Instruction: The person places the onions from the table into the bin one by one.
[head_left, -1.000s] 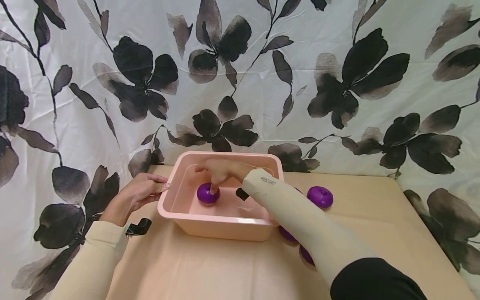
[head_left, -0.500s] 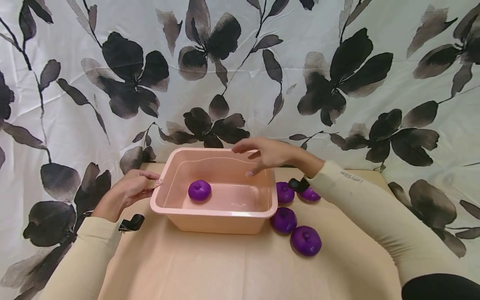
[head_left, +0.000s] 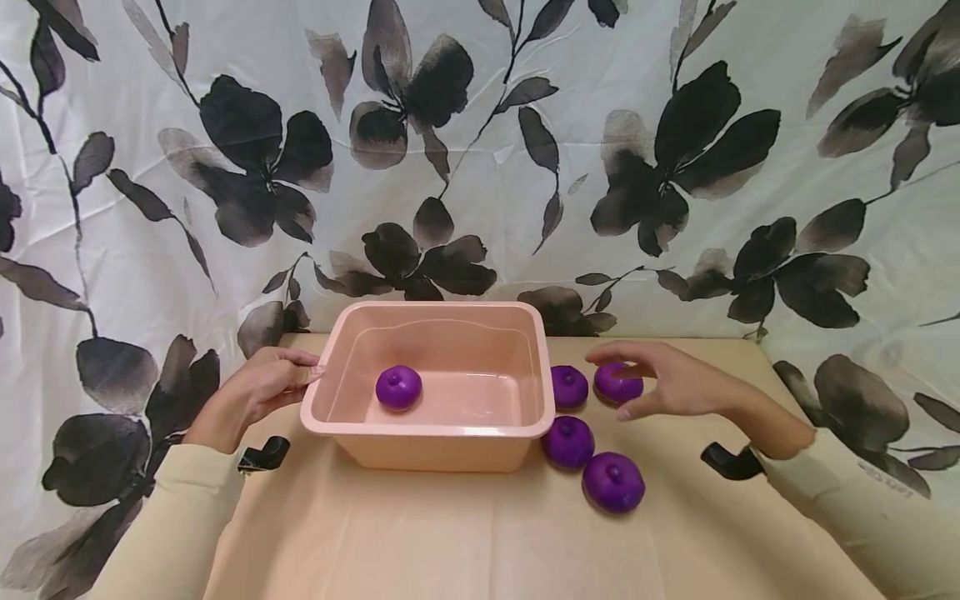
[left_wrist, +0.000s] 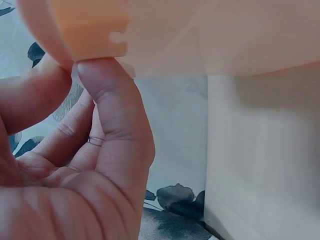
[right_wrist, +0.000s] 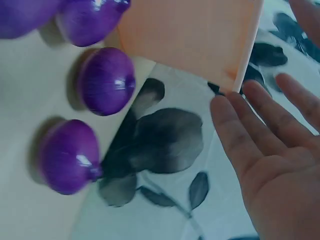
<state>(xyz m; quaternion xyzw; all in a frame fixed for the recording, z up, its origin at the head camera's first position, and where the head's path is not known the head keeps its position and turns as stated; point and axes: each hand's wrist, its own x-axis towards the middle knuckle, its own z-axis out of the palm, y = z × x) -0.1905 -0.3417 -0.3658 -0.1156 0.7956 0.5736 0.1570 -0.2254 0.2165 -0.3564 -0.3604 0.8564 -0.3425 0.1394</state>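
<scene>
A pink plastic tub (head_left: 442, 450) stands on the table, with one purple onion (head_left: 398, 388) lying inside, left of its middle. My left hand (head_left: 264, 385) pinches the tub's left rim between thumb and fingers; the left wrist view shows the thumb pressed up under the tub's edge (left_wrist: 92, 42). Several more purple onions (head_left: 613, 483) lie along the tub's right side. Over the farthest-right onion (head_left: 611, 385) hovers my right hand (head_left: 675, 385), its fingers spread and holding nothing. That hand partly hides the onion in the head view.
A beige cover (head_left: 420, 533) lies over the table. Behind it hangs a white cloth (head_left: 525, 200) with dark flowers, close to the tub's far side. Dark wrist cameras (head_left: 731, 461) stick out from both wrists.
My right hand has left the onion in the tub, lifted over the rim and moved right to the outer onions. My left hand stays on the rim. The view has shifted slightly.
</scene>
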